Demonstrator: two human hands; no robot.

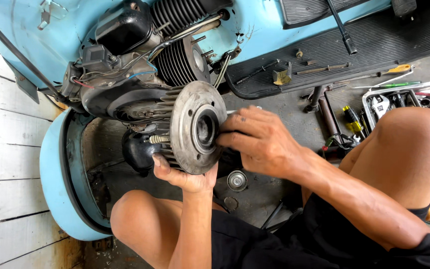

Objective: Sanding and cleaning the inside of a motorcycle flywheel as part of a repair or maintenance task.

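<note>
Beside the light-blue scooter body [70, 194], seen from the head camera, a person is squatting at the bare engine [140, 65]. Both hands are working on a round grey metal drum [187, 124] that is sitting on the engine's side, its flat face turned toward the person, its finned rim edge-on.

Left hand [182, 174] is cupping the drum from below — fingers curled up around the lower rim, thumb lying along the edge. Right hand [260, 142] is lying against the drum's face, fingers pressed together and reaching into the dark centre hole; whether they are pinching anything there cannot be told.

Judging by its thick cast look, the drum is heavy, stiff and probably greasy — the rim and fins are offering the surest hold. A small round cap [237, 180] is lying on the floor below, and a tool tray [399, 99] is sitting to the right.
</note>
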